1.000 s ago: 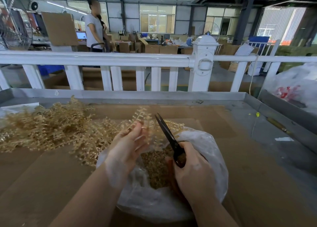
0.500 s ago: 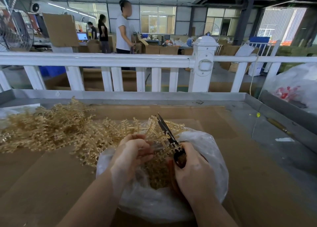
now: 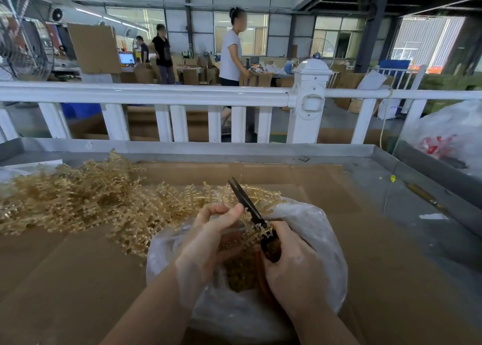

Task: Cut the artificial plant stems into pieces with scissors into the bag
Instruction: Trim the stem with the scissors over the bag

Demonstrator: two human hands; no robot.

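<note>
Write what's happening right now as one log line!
left hand pinches stem | right hand grips scissors, blades nearly closed | over bag of cut pieces | uncut pile left

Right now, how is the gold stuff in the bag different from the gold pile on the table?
The bits in the bag are short, chopped pieces packed together; the pile is long, branchy stems spread loosely. The bits sit inside clear plastic; the pile lies bare on cardboard. Both are the same gold colour.
</note>
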